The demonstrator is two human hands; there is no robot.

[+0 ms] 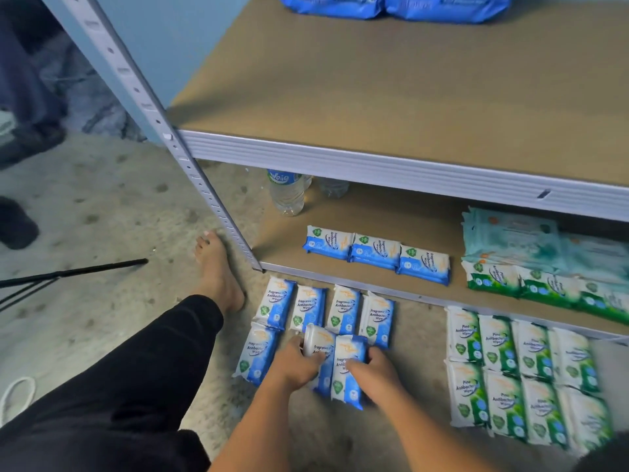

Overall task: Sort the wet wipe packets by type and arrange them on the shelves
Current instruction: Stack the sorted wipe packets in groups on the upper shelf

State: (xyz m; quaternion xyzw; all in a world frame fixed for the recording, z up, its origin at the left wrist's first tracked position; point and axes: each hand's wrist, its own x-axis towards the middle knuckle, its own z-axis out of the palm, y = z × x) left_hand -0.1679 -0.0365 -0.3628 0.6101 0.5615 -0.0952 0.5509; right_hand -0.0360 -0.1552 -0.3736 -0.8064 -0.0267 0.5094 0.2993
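Note:
Several blue-and-white fragrance-free wipe packets (308,306) lie on the concrete floor in front of the bottom shelf (367,277). My left hand (299,364) grips one blue packet (318,349). My right hand (374,373) grips another blue packet (347,369) right beside it. Three blue packets (377,253) lie in a row on the bottom shelf. Several green pine packets (517,369) lie on the floor at the right. More green packets (544,284) stand on the bottom shelf at the right, with teal packets (510,236) behind them.
A grey shelf post (190,165) runs down to the floor at the left. The middle shelf (374,97) carries large blue packs (391,5) at the back. Two water bottles (287,192) stand on the bottom shelf. My bare foot (218,270) and black-trousered leg are at the left.

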